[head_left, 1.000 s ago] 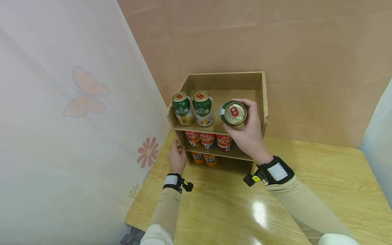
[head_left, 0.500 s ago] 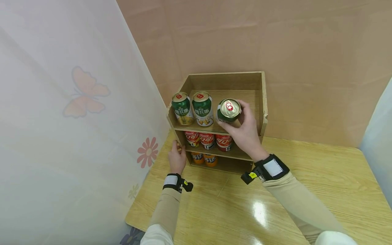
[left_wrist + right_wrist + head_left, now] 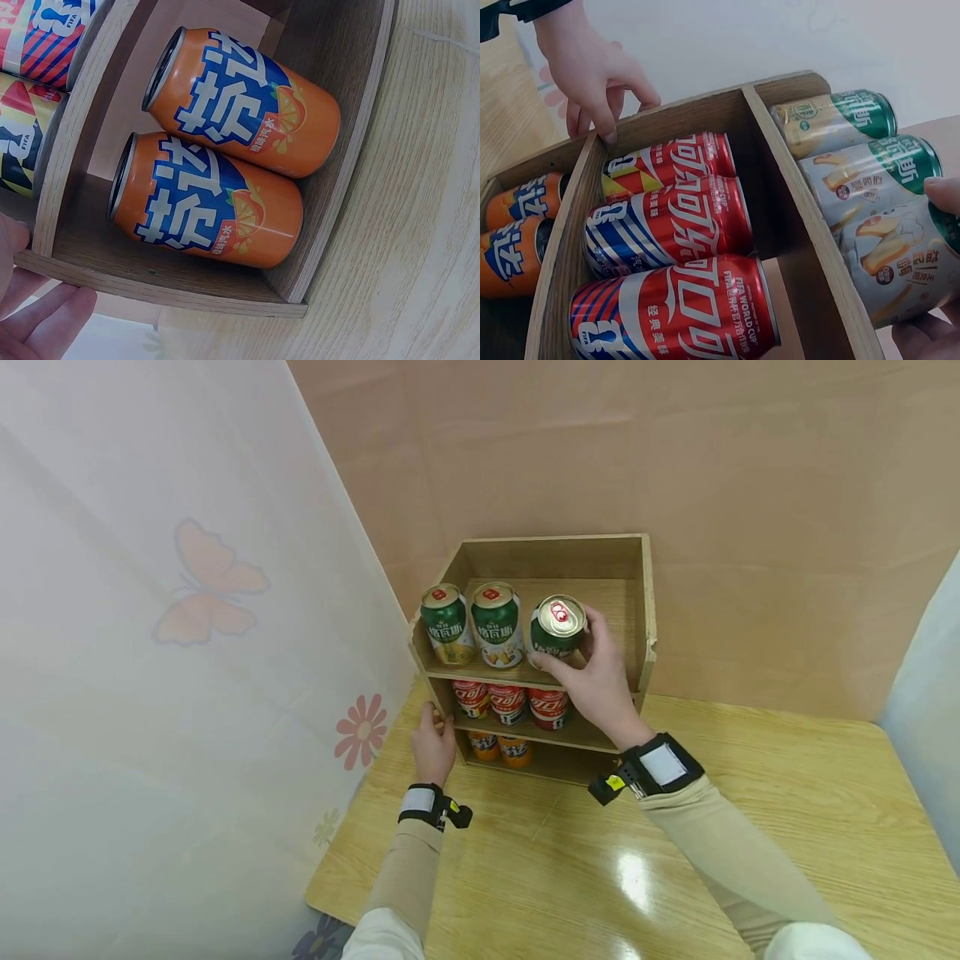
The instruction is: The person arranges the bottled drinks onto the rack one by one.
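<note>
My right hand (image 3: 606, 692) grips a green-and-white drink can (image 3: 559, 625) at the front of the top shelf, thumb on its near side and fingers round its right. In the right wrist view this can (image 3: 900, 259) stands close beside two more green-and-white cans (image 3: 870, 169). My left hand (image 3: 435, 752) holds the left side panel of the wooden shelf unit (image 3: 555, 560). In the left wrist view its thumb (image 3: 13, 234) lies on the panel's inner side and its fingers (image 3: 56, 319) outside.
Three red cola cans (image 3: 675, 300) fill part of the middle shelf. Two orange soda cans (image 3: 217, 202) stand at the left of the bottom shelf. The unit stands on a light wood table (image 3: 555, 877), with a brown wall covering (image 3: 765, 543) behind and a white patterned curtain (image 3: 187, 760) at left.
My right hand has brought the green-and-white can left and turned it from tilted to nearly upright beside the other two. The left hand has stayed on the side panel.
</note>
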`<state>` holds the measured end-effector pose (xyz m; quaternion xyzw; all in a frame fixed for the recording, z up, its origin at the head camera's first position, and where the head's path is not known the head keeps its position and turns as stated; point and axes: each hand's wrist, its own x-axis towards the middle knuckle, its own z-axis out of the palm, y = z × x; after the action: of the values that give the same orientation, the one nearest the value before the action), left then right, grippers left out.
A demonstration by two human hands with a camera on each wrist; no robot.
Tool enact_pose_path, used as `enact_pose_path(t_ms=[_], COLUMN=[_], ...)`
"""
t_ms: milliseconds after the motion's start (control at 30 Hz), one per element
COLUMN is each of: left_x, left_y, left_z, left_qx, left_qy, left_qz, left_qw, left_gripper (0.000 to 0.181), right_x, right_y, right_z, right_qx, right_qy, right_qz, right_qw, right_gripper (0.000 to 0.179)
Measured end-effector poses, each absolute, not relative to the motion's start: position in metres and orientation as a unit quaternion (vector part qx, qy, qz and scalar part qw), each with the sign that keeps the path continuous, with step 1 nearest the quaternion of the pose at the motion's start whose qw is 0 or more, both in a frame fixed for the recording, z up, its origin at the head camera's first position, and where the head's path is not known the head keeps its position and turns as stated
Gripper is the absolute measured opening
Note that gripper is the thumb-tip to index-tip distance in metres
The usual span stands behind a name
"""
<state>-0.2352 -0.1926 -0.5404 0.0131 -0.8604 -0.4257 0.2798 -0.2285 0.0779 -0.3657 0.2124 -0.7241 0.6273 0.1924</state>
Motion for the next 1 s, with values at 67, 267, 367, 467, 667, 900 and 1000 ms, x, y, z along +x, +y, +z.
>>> enact_pose_path(t_ms=[67,267,367,467,667,900,1000], left_x=[-0.235,-0.236,-0.237,-0.237,-0.236,-0.236,-0.235], left_y=[-0.193,-0.194,-0.194,-0.193,-0.192,-0.192,-0.193], left_z=[-0.540,-0.542,-0.543,-0.543,-0.541,-0.541,-0.541], left_qx=[0.013,0.015,0.013,0.011,0.010,0.010,0.011], left_qy=[-0.861,-0.861,-0.863,-0.863,-0.863,-0.864,-0.864], left_qz=[-0.424,-0.417,-0.410,-0.408,-0.408,-0.409,-0.411], left_qw=[0.282,0.290,0.296,0.298,0.298,0.293,0.292], left_gripper=[0.019,0.018,0.018,0.018,0.018,0.017,0.017], right_x=[-0.231,-0.234,-0.237,-0.239,-0.242,-0.244,-0.245], right_y=[0.079,0.081,0.081,0.082,0.084,0.083,0.083], right_z=[-0.367,-0.365,-0.363,-0.361,-0.360,-0.360,-0.361], right_qx=[0.208,0.195,0.189,0.182,0.170,0.161,0.161], right_qy=[-0.728,-0.756,-0.768,-0.779,-0.795,-0.810,-0.811], right_qz=[0.627,0.604,0.591,0.580,0.566,0.548,0.546], right_qw=[0.181,0.161,0.158,0.151,0.136,0.131,0.132], right_gripper=[0.079,0.076,0.077,0.079,0.080,0.082,0.081])
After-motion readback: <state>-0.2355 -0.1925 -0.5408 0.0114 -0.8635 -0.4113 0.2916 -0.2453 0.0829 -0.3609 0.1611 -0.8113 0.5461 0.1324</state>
